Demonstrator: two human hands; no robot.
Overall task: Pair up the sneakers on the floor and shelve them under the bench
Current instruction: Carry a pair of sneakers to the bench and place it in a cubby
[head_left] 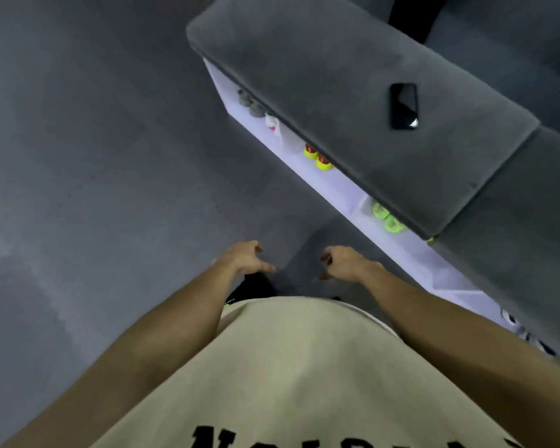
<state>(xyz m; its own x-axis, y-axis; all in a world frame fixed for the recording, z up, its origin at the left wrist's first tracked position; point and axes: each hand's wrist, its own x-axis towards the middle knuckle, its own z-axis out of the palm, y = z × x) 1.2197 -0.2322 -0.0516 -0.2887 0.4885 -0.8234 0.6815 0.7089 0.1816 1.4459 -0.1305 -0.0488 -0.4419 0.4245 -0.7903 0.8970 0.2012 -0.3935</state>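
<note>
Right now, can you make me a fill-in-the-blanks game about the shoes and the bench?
1. The black phone lies on top of the grey ____.
2. Both the left hand and the right hand are holding ____.
3. The pair of shoes with yellow soles sits ____ the bench seat, on the white shelf.
4. The neon green pair has ____ shoes.

Missing words: bench; nothing; under; two
</note>
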